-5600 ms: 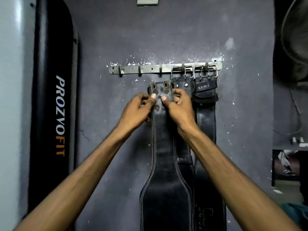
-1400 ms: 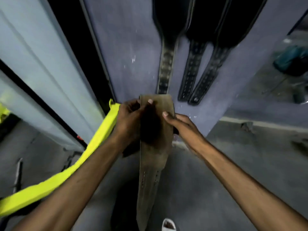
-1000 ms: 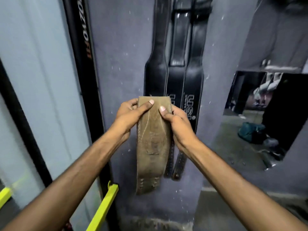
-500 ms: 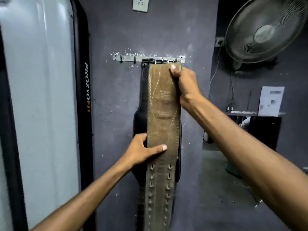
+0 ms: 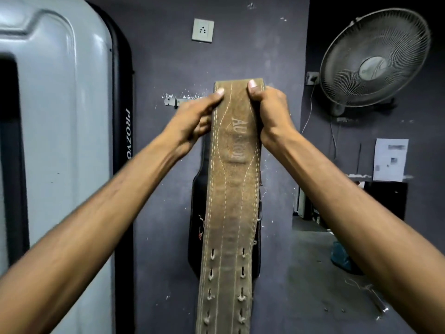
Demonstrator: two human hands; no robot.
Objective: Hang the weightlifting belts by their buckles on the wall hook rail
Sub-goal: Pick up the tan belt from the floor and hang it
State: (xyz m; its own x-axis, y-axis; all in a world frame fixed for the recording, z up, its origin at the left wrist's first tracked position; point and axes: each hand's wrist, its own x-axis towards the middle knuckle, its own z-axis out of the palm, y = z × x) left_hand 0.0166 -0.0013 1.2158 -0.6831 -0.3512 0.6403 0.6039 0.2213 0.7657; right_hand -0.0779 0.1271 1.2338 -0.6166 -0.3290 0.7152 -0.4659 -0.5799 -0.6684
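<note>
A tan suede weightlifting belt [image 5: 232, 201] with pale stitching and two rows of holes hangs down in front of the wall. My left hand [image 5: 196, 116] grips its top left edge and my right hand [image 5: 268, 109] grips its top right edge, thumbs on the front. The belt's top end sits above the metal hook rail [image 5: 172, 101], of which only the left end shows. Its buckle is hidden. Black belts [image 5: 198, 225] hang on the wall behind it, mostly covered.
A black padded board [image 5: 124, 145] with white lettering and a large grey panel [image 5: 60, 141] stand at the left. A wall fan [image 5: 375, 59] is mounted at the upper right, a socket [image 5: 203, 30] above the rail. A paper sheet [image 5: 390, 160] and doorway are at right.
My left hand has moved up from the belt's middle to its top left edge. The belt's top has risen above the rail, and both hands now hold it there.
</note>
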